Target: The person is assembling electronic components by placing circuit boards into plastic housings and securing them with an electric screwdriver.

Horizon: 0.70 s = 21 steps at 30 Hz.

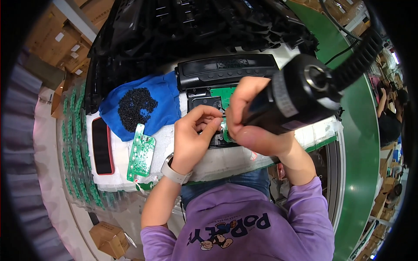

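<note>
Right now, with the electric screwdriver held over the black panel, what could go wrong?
1. The left hand pinches right beside the tip of the electric screwdriver that the right hand grips; a slip might hit the fingers.
2. The tip could skid onto the green circuit board in the black panel.
3. The loose black screws on the blue cloth could scatter if bumped.

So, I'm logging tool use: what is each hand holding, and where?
Right hand grips the black electric screwdriver round its barrel. Left hand pinches something too small to tell.

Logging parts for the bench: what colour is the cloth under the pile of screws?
Blue. The cloth lies under the black screws, clear in the head view.
</note>
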Available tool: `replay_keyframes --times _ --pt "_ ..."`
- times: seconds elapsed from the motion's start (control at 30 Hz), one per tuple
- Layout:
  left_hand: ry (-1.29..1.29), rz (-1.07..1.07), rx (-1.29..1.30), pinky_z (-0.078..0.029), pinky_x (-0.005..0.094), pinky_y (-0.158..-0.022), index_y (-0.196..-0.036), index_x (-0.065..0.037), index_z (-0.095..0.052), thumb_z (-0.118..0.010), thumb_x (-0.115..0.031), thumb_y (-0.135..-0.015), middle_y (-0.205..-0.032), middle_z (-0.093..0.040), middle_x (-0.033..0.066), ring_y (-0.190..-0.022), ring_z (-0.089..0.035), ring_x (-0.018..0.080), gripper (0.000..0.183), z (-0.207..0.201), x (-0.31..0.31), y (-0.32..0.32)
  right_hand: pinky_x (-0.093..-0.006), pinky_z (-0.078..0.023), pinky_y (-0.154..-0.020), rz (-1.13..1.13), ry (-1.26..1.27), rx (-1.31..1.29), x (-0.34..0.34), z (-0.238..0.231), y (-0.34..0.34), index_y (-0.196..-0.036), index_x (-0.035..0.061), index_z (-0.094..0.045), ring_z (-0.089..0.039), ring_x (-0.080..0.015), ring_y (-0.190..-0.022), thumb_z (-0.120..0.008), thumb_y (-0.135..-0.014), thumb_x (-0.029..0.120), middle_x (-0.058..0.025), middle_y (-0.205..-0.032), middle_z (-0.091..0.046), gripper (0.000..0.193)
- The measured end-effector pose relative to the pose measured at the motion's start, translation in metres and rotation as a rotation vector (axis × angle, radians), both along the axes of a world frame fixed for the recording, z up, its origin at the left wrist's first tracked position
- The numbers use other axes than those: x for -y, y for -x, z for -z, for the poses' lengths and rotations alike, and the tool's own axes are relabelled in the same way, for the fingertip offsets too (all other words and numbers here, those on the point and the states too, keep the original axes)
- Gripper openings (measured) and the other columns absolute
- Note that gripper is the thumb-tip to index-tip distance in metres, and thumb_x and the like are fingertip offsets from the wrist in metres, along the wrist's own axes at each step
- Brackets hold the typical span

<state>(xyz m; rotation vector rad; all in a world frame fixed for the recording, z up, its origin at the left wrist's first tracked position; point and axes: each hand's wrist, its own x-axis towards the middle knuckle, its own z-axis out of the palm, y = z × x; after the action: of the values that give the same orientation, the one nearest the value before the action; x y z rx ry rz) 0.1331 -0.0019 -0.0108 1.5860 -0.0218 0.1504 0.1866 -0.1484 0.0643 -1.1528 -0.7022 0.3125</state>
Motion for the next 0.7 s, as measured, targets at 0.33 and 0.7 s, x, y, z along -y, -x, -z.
replay_keyframes --times 0.33,0.7 --pt "0.006 0.019 0.024 -0.051 0.0225 -0.071 -0.1 0.004 -0.06 -0.055 0.0 -0.087 -0.085 -0.064 0.0075 -0.074 -0.061 0.0111 0.014 -0.007 -0.002 0.001 -0.0219 -0.041 -0.05 -0.023 0.008 0.037 0.003 -0.001 -0.003 -0.08 0.0002 -0.049 -0.05 -0.0099 -0.052 -0.069 -0.066 0.011 -0.0038 -0.061 -0.052 0.026" --pt "0.21 0.058 -0.08 -0.052 0.0247 -0.073 -0.093 0.005 -0.064 -0.061 0.003 -0.082 -0.084 -0.067 0.0131 -0.08 -0.066 0.0183 0.012 -0.02 -0.005 0.007 -0.0324 -0.043 -0.055 -0.068 -0.694 0.005 0.04 0.004 -0.041 -0.099 0.0034 -0.051 -0.046 -0.0125 -0.045 -0.045 -0.089 0.042 -0.0014 -0.061 -0.049 0.04"
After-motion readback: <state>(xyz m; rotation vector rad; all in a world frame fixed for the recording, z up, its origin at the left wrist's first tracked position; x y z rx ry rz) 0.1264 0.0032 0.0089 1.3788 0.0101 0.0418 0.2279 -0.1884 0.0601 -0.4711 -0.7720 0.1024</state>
